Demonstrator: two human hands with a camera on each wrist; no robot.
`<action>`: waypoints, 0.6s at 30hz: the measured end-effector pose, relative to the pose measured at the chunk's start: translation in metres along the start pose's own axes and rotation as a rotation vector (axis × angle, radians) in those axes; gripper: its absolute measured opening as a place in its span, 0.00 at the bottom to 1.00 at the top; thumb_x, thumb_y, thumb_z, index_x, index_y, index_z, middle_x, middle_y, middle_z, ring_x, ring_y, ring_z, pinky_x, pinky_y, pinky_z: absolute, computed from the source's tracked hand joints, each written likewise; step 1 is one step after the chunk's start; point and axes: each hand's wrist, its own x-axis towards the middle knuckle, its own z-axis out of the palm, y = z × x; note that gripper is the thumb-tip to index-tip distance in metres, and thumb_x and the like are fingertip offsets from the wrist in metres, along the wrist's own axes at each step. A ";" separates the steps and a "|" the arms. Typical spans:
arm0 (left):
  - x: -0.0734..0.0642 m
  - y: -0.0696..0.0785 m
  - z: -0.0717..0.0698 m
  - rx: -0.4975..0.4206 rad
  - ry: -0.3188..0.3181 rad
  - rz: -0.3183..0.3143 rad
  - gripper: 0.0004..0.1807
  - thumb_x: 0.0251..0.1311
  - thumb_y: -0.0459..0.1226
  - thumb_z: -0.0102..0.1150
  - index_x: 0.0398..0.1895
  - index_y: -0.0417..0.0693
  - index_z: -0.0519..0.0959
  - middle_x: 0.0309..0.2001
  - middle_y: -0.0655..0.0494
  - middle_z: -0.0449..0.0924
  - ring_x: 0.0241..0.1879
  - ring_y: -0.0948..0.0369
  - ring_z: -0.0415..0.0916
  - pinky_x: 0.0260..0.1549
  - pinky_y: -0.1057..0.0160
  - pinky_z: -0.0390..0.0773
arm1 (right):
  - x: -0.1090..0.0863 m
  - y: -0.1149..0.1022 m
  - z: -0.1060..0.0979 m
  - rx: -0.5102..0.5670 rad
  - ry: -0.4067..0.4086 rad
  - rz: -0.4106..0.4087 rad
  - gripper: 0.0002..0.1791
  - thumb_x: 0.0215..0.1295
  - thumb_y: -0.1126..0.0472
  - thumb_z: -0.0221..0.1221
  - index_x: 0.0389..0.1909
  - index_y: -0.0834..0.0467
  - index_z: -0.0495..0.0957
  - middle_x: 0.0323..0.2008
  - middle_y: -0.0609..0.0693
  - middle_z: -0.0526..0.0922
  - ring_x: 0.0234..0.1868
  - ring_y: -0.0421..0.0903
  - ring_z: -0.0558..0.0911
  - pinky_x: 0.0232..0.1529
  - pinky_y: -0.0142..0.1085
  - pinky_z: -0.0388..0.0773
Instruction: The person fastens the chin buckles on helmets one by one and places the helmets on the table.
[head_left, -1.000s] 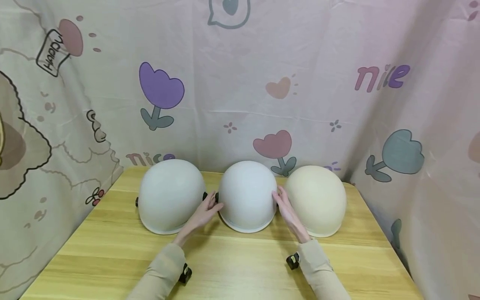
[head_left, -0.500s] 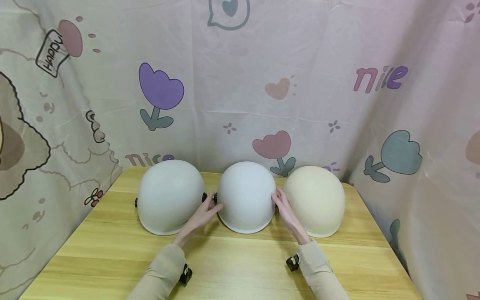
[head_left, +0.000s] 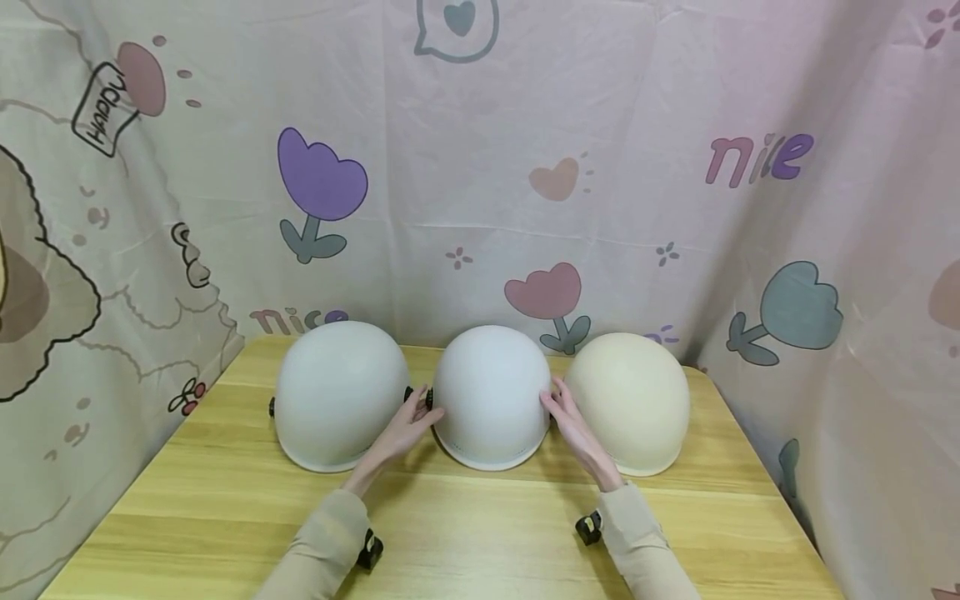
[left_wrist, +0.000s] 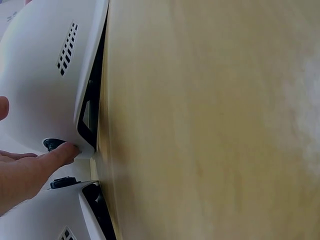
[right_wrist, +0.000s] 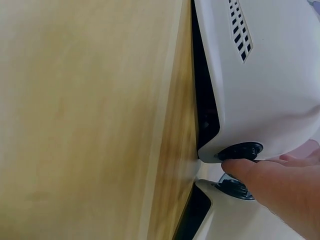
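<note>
Three helmets stand in a row, domes up, on a wooden table in the head view. The middle white helmet is between my hands. My left hand touches its left side; the left wrist view shows a digit against the lower edge beside a black knob. At its right side is my right hand, its thumb touching another black knob in the right wrist view. Far fingertips are partly hidden. A larger white helmet stands to the left, a cream helmet to the right.
A printed curtain hangs behind and along both sides of the table. Narrow gaps part the middle helmet from its neighbours, and both hands are in them. A small black device sits at the left cuff, another black device at the right.
The view shifts slightly. The middle helmet sits a touch nearer the table's front, and the right fingers have slid slightly down its side. The outer helmets stay put.
</note>
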 end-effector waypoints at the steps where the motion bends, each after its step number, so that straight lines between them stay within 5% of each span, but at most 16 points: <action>1: -0.001 0.000 0.000 -0.001 0.004 -0.004 0.42 0.76 0.43 0.48 0.79 0.32 0.39 0.76 0.23 0.45 0.76 0.33 0.49 0.74 0.39 0.56 | 0.000 0.000 0.000 -0.002 -0.003 0.000 0.44 0.79 0.40 0.42 0.81 0.57 0.33 0.80 0.70 0.37 0.81 0.65 0.40 0.79 0.61 0.40; 8: -0.004 0.000 0.000 0.053 0.027 -0.016 0.41 0.76 0.45 0.48 0.80 0.34 0.42 0.76 0.25 0.47 0.75 0.31 0.52 0.71 0.33 0.59 | -0.005 0.001 0.000 -0.009 -0.002 0.003 0.45 0.78 0.40 0.44 0.81 0.58 0.34 0.79 0.70 0.40 0.81 0.66 0.43 0.79 0.61 0.43; 12: -0.005 0.001 0.000 0.067 0.005 -0.025 0.41 0.76 0.44 0.47 0.80 0.34 0.40 0.77 0.24 0.40 0.74 0.30 0.51 0.70 0.32 0.61 | -0.008 0.000 0.002 -0.033 -0.003 0.002 0.45 0.79 0.41 0.45 0.81 0.58 0.33 0.79 0.71 0.41 0.81 0.66 0.43 0.79 0.60 0.44; 18: -0.006 0.004 0.001 -0.029 -0.015 -0.068 0.42 0.75 0.44 0.47 0.80 0.36 0.40 0.76 0.23 0.33 0.75 0.29 0.45 0.67 0.31 0.65 | -0.011 -0.002 0.004 -0.023 -0.023 -0.042 0.42 0.79 0.46 0.47 0.81 0.53 0.35 0.78 0.72 0.43 0.80 0.66 0.47 0.79 0.61 0.46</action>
